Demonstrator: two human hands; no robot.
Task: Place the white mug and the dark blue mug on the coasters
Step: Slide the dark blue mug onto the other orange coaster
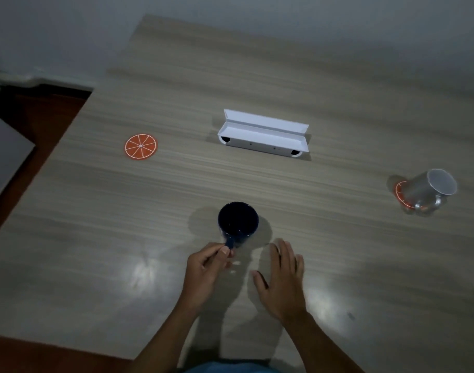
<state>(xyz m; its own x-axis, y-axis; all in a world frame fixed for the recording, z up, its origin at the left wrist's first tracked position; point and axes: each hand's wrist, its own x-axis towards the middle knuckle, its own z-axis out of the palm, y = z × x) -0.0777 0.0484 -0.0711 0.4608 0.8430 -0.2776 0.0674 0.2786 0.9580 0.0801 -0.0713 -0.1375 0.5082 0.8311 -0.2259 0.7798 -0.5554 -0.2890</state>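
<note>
The dark blue mug stands upright on the wooden table near the front centre, its handle pointing toward me. My left hand pinches that handle between thumb and fingers. My right hand hovers flat just right of the mug, fingers spread, holding nothing. An orange-slice coaster lies bare at the left of the table. At the far right the white mug stands on a second orange coaster, most of which it hides.
A white open box lies across the middle of the table, behind the blue mug. The table's left edge drops to a dark red floor; a grey surface shows at far left. A wall runs along the back.
</note>
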